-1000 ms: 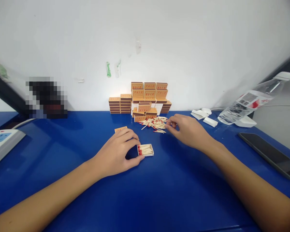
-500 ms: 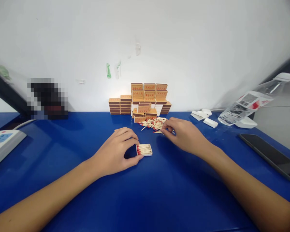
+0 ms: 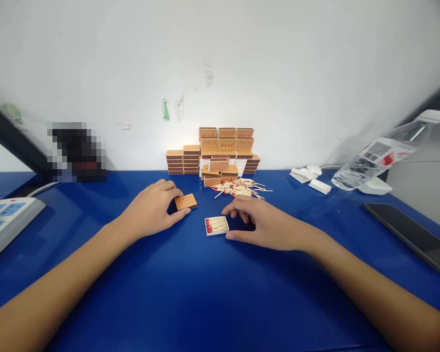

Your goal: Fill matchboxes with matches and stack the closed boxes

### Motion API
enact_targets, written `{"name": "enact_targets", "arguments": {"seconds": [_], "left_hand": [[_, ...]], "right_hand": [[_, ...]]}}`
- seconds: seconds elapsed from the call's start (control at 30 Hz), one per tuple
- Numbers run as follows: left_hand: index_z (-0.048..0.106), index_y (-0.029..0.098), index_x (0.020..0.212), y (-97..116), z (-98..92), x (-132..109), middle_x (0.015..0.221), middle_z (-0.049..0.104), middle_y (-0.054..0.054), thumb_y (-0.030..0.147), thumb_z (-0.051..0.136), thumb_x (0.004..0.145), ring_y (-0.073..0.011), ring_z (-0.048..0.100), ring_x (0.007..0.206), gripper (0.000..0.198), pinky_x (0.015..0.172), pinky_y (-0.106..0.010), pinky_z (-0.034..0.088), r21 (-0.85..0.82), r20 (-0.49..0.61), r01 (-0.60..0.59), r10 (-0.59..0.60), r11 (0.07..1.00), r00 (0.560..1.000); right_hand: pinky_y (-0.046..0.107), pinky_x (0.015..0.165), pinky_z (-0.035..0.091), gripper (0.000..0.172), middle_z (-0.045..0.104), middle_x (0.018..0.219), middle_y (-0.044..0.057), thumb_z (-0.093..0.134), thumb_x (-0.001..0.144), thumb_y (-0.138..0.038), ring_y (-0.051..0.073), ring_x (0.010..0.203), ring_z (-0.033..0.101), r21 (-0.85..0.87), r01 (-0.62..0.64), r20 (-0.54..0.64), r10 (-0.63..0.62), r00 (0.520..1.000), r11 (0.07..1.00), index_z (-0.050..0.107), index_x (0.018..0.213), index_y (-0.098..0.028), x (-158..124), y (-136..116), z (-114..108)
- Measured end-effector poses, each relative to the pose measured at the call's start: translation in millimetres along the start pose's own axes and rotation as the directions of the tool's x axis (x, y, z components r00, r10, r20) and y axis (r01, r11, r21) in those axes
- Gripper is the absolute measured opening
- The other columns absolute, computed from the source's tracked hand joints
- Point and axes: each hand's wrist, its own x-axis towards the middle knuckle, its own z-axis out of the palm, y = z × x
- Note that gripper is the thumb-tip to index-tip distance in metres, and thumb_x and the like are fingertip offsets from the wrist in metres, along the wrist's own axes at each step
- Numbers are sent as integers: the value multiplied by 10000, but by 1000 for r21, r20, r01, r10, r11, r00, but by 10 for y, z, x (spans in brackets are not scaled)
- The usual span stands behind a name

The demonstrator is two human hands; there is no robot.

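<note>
My left hand [image 3: 154,208] has its thumb at the front and its fingers at the back of an orange matchbox sleeve [image 3: 186,201], gripping it on the blue table. To the right of it lies a white matchbox tray [image 3: 217,233] filled with a layer of red-tipped matches [image 3: 217,225], heads to the left. My right hand [image 3: 264,222] is at the tray's right end, thumb and fingers apart around its corners, with nothing seen held. Just behind this hand is a loose pile of matches [image 3: 238,187].
Stacked matchboxes [image 3: 226,144] stand against the wall behind the pile. Farther right are white scraps [image 3: 319,186], a tilted water bottle [image 3: 374,154] and a dark phone [image 3: 410,237]. A white power strip [image 3: 12,225] sits at the left edge of the blue table [image 3: 205,298].
My left hand has left the match tray and moved left onto the matchbox sleeve. My right hand has come from the match pile toward me and left, to the tray's right end.
</note>
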Motion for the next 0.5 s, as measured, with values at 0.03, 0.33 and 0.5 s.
{"name": "enact_targets", "arguments": {"seconds": [0.03, 0.33, 0.5], "left_hand": [[761, 174, 1133, 0, 3, -2, 1060, 738, -124, 548, 658, 951, -315, 666, 989, 429, 874, -465, 548, -15, 10, 13, -12, 1000, 1000], [718, 228, 1334, 87, -4, -3, 1168, 741, -103, 599, 604, 1015, -283, 667, 1076, 502, 952, -439, 556, -181, 4, -77, 79, 981, 997], [700, 222, 1371, 157, 6, -5, 1143, 753, -103, 603, 591, 1022, -273, 663, 1047, 528, 922, -425, 565, -234, -43, -177, 172, 956, 984]], "right_hand": [[314, 698, 468, 367, 670, 980, 44, 777, 919, -465, 177, 810, 581, 0, 4, 2, -4, 1000, 1000, 703, 1180, -219, 5, -11, 27], [285, 652, 473, 264, 660, 879, 8, 760, 926, -416, 146, 720, 568, 142, 2, -168, 22, 986, 990, 706, 1092, -218, 37, 102, -78], [269, 625, 482, 249, 655, 870, 3, 770, 913, -398, 144, 724, 579, 193, 39, -177, -4, 984, 980, 714, 1087, -229, 36, 83, -82]]}}
